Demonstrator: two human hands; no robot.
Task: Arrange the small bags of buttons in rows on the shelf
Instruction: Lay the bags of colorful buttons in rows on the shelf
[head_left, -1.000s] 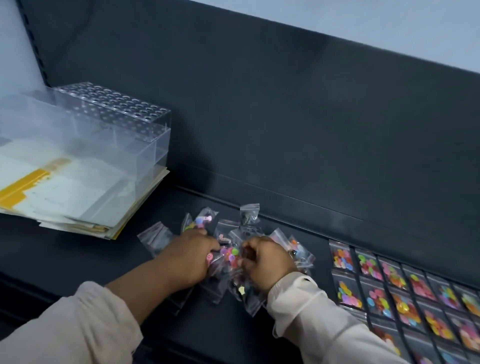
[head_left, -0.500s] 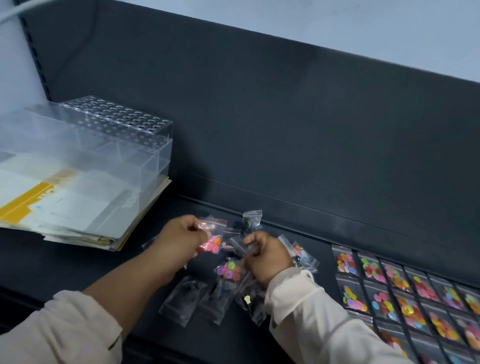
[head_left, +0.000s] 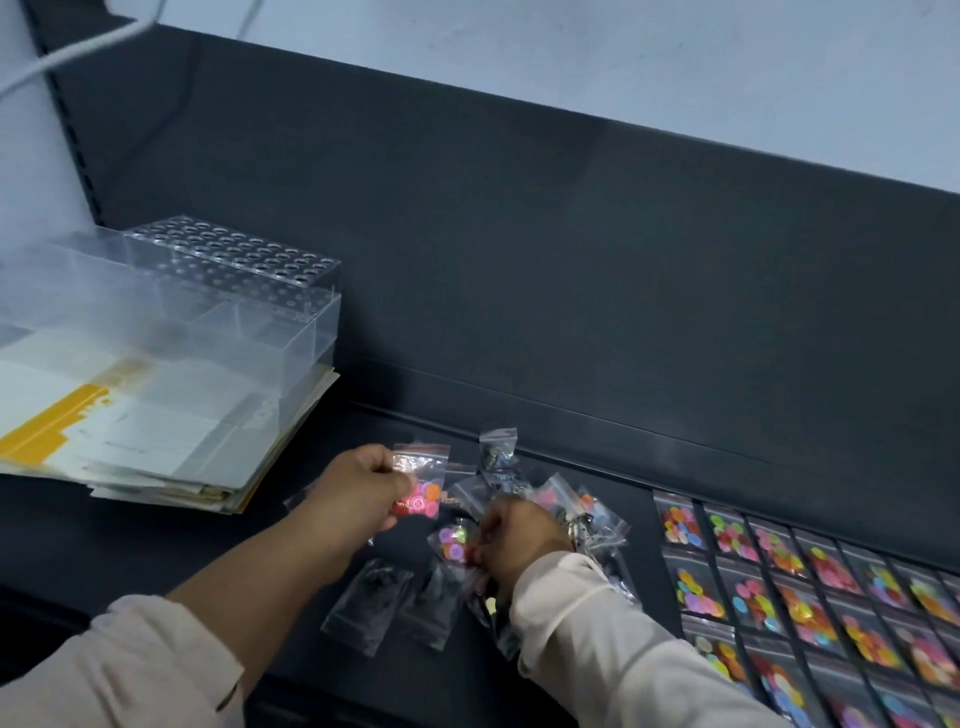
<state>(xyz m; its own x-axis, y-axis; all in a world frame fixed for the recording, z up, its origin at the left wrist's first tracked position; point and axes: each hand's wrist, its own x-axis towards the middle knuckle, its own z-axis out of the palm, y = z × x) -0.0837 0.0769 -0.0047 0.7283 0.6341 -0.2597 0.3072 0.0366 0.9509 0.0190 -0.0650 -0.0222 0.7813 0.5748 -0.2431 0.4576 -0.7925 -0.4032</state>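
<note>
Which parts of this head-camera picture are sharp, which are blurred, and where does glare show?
Head view: the arranged rows of button bags are fairly sharp; the right hand is smeared by motion; the clear plastic box looks hazy; glare glints on the bag in the left hand.

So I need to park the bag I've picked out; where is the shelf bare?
Bare shelf lies in front of the paper stack, left of the left hand. A narrow strip separates the loose pile from the rows. Both pile and rows are crowded.
</note>
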